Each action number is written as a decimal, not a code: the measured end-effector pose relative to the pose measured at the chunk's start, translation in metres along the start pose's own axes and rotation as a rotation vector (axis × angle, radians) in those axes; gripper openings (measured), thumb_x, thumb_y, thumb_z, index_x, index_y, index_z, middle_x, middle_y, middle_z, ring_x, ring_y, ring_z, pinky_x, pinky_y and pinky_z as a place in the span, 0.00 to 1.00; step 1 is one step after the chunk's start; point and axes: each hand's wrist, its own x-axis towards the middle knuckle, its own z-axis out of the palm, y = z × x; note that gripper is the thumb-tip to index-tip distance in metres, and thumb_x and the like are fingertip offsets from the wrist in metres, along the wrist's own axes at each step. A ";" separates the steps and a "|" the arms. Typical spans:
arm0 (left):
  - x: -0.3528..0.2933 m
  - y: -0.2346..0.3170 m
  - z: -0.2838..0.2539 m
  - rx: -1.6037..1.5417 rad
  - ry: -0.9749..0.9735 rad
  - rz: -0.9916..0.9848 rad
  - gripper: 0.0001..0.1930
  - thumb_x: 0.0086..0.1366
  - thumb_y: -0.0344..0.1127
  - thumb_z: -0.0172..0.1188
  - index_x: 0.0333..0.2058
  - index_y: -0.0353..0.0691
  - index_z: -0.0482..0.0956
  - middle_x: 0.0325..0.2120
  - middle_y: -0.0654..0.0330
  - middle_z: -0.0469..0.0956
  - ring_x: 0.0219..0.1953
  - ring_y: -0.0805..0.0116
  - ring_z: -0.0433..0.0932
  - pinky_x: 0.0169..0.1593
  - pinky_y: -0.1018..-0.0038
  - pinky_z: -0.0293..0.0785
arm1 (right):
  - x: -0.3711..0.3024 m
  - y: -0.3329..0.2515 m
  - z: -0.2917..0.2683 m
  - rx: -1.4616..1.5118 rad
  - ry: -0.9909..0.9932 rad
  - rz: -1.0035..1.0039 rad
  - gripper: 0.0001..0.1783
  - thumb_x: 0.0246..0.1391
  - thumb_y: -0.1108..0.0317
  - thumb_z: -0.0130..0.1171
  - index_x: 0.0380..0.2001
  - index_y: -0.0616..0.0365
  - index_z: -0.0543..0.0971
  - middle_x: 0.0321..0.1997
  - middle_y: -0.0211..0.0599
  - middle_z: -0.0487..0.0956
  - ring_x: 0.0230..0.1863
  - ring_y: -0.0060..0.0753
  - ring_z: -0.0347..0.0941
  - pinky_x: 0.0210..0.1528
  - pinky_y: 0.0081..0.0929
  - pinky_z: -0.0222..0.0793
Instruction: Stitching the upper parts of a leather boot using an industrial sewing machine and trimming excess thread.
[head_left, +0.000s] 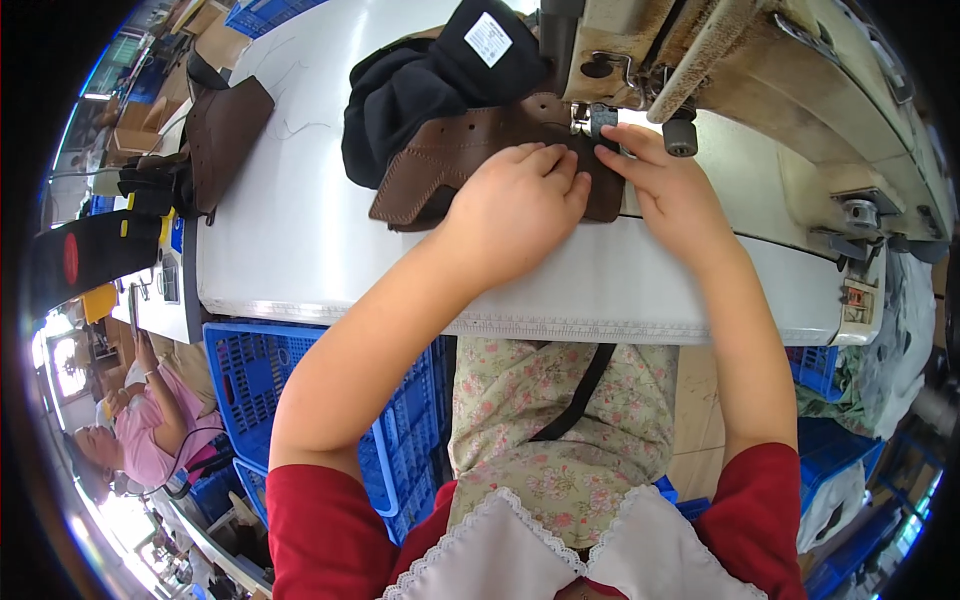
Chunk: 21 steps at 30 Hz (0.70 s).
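Observation:
A brown leather shoe upper (450,150) with stitched edges and punched holes lies under the needle area of a sewing machine (760,90). Black lining cloth (430,85) with a white label is bunched behind it. My left hand (525,205) rests on top of the leather, fingers laid flat and close together. Beside the presser foot (580,118), my right hand (665,185) has its fingers apart. Its fingertips reach the leather's right edge and a small grey machine part (603,118). The needle tip is too small to make out.
Another brown upper (225,135) hangs over the white table's (290,240) left edge. Blue plastic crates (250,375) stand below the table at left. A ruler strip (590,328) runs along the front edge. A person in pink (165,420) sits farther left.

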 end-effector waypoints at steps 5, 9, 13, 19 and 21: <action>-0.001 -0.016 -0.004 -0.072 -0.035 0.017 0.22 0.52 0.33 0.60 0.48 0.37 0.80 0.50 0.54 0.80 0.56 0.59 0.75 0.59 0.62 0.72 | 0.005 -0.001 0.000 -0.006 0.003 0.005 0.24 0.47 0.83 0.51 0.46 0.52 0.83 0.55 0.36 0.79 0.56 0.47 0.73 0.59 0.39 0.69; -0.002 -0.015 -0.007 0.003 -0.064 0.016 0.21 0.54 0.34 0.58 0.49 0.39 0.79 0.52 0.55 0.78 0.57 0.59 0.74 0.62 0.61 0.69 | 0.013 0.005 -0.007 -0.001 -0.008 -0.022 0.22 0.48 0.81 0.53 0.46 0.51 0.84 0.53 0.37 0.81 0.53 0.47 0.75 0.56 0.40 0.71; 0.002 0.012 -0.009 0.131 -0.061 -0.171 0.21 0.56 0.34 0.56 0.51 0.39 0.78 0.53 0.55 0.78 0.57 0.60 0.74 0.64 0.61 0.66 | 0.021 0.014 -0.010 0.067 -0.054 0.099 0.18 0.52 0.77 0.54 0.43 0.49 0.85 0.49 0.39 0.82 0.49 0.46 0.77 0.52 0.38 0.72; -0.011 -0.007 -0.004 -0.013 -0.067 -0.185 0.24 0.56 0.32 0.55 0.55 0.44 0.77 0.55 0.56 0.76 0.60 0.58 0.72 0.65 0.61 0.66 | 0.026 0.017 -0.013 0.031 -0.064 -0.020 0.16 0.54 0.74 0.56 0.44 0.48 0.85 0.45 0.41 0.82 0.46 0.48 0.77 0.49 0.38 0.73; -0.011 -0.010 -0.004 -0.043 -0.082 -0.167 0.25 0.57 0.32 0.55 0.55 0.45 0.76 0.56 0.56 0.76 0.60 0.57 0.72 0.65 0.61 0.66 | 0.028 0.016 -0.015 0.048 -0.083 0.019 0.16 0.54 0.74 0.56 0.44 0.47 0.85 0.44 0.41 0.82 0.45 0.48 0.77 0.48 0.39 0.73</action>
